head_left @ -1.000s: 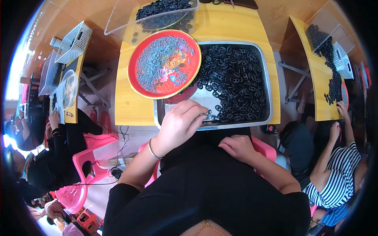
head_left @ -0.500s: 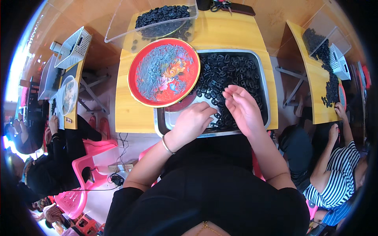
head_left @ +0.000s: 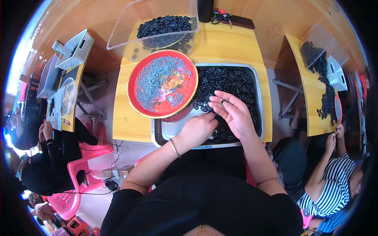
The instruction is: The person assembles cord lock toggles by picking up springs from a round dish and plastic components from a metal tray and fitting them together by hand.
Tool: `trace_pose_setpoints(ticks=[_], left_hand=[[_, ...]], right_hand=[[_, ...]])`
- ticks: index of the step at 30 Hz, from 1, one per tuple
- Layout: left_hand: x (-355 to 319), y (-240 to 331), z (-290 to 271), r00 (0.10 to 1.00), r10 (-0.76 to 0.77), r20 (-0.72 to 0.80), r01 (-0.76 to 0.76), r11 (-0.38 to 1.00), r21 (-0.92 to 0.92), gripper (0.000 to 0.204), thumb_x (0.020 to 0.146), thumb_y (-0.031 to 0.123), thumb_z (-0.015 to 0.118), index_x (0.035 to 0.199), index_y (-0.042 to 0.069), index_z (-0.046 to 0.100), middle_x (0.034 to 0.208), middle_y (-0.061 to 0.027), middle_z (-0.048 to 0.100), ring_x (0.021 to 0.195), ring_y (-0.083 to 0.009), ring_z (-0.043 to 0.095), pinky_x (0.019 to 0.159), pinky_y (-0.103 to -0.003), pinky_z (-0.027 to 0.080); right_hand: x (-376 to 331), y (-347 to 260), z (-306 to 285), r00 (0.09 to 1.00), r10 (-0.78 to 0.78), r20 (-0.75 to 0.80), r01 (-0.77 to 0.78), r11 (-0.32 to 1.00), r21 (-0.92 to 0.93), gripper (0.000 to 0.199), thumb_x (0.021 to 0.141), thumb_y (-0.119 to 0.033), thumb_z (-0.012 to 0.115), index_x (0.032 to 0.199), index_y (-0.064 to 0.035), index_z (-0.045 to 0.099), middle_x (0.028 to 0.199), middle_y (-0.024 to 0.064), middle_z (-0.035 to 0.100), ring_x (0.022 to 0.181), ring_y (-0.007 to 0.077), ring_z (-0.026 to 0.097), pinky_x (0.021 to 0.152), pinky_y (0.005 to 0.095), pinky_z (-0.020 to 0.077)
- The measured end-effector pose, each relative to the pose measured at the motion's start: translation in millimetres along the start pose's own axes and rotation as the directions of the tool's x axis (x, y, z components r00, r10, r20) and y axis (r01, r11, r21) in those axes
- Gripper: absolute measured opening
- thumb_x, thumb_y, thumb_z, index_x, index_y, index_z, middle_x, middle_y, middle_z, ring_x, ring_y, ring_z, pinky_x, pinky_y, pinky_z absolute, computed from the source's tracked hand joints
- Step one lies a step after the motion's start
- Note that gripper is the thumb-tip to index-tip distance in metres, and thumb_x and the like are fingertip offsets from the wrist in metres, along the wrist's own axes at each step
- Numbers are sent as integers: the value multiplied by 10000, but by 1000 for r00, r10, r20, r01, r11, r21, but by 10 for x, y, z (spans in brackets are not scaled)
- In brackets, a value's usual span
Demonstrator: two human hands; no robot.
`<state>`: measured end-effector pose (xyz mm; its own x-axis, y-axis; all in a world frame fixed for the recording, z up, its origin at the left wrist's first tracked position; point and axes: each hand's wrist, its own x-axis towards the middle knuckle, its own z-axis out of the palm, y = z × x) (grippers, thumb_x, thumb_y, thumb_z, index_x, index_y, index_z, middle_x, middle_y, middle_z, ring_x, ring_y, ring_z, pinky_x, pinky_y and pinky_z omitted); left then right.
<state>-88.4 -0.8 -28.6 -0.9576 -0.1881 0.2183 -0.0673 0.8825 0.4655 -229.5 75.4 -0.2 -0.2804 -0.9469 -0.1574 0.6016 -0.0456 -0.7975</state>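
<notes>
Over the metal tray (head_left: pixel 258 78), my left hand (head_left: pixel 197 129) is closed with its fingertips pressed together, low above the loose pieces; what they pinch, if anything, is hidden. My right hand (head_left: pixel 235 116) is raised beside it, fingers bent towards the thumb around a small dark thing (head_left: pixel 225 101) too little to name. Many small black oval pieces with holes (head_left: pixel 226 80) fill most of the tray. Resting partly on the tray's left side is a red round dish (head_left: pixel 134 92) with a gold rim and flower pattern, holding many thin grey pin-like pieces (head_left: pixel 151 78).
At the table's back stands a clear plastic box (head_left: pixel 118 37) with more black pieces. Scissors (head_left: pixel 220 17), a dark case (head_left: pixel 241 21) and a black cylinder (head_left: pixel 205 11) lie or stand near it. People work at side tables; a pink chair (head_left: pixel 75 169) is at left.
The view has shifted, so the table sits lower in the picture. My right hand has turned and its fingers have drawn in around a small dark thing. The left hand stays over the tray.
</notes>
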Motion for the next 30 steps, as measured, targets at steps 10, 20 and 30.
trace_pose_setpoints(ticks=[10,20,30], left_hand=[[-52,-25,-15,978,-193,73,203,964,-172,161,652,69,628,796,29,570,818,-117,555,755,-270,595,629,-381,493],[-234,-20,-101,858,-500,113,104,-46,-994,94,839,-8,563,884,19,485,828,-37,593,740,-81,593,641,-203,491],[-308,-61,17,842,-502,198,44,-301,-953,197,878,15,512,1075,10,535,976,-85,607,803,-135,618,717,-237,518]], right_hand=[[-117,113,51,994,-89,-58,66,949,-309,210,919,-117,446,1091,-10,503,939,124,630,725,97,601,630,197,467],[-270,255,27,973,-224,-63,177,889,-423,205,898,-98,489,1045,7,587,823,61,609,689,76,542,636,196,439],[-248,388,-2,969,-236,-69,188,891,-413,221,868,-37,536,1083,13,543,900,64,608,776,82,559,705,212,462]])
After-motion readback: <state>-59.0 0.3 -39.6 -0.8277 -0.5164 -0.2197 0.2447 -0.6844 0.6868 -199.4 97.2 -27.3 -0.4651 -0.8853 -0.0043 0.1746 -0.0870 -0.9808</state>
